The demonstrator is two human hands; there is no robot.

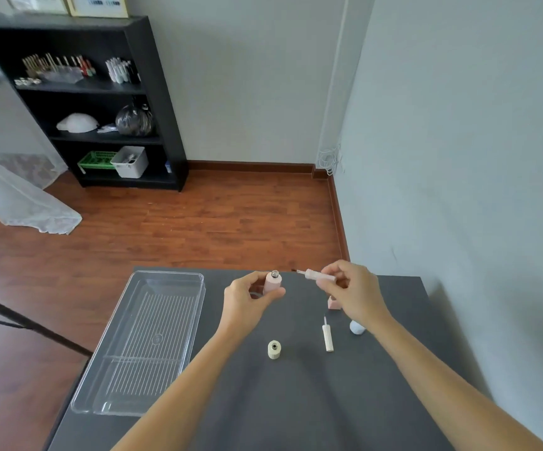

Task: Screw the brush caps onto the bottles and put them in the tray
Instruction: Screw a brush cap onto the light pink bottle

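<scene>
Head view: the left hand [247, 299] grips a pink bottle [272, 283] upright above the dark table [296, 402], fingers curled round its body, open metal neck facing up. The right hand [351, 294] pinches a pink brush cap [320, 275] between thumb and fingertips, held nearly level with the brush tip pointing left toward the bottle neck, near it but not yet inside.

Step in hand, as judged: fitting the first cap; brush not yet entered, no thread engaged.

Next move calls for tilting the cap upright, feeding the bristles straight down the narrow neck, then turning the cap while the left hand keeps the bottle from turning.

Outstanding items: a cream bottle [274, 349] stands uncapped on the table, a cream brush cap [327, 337] lies flat to its right, apart from it. A second pink item [333, 302] and a pale blue item [356, 327] sit partly hidden behind the right wrist; cannot tell what they are.

The clear tray [113, 369] at the left holds no bottles.
</scene>
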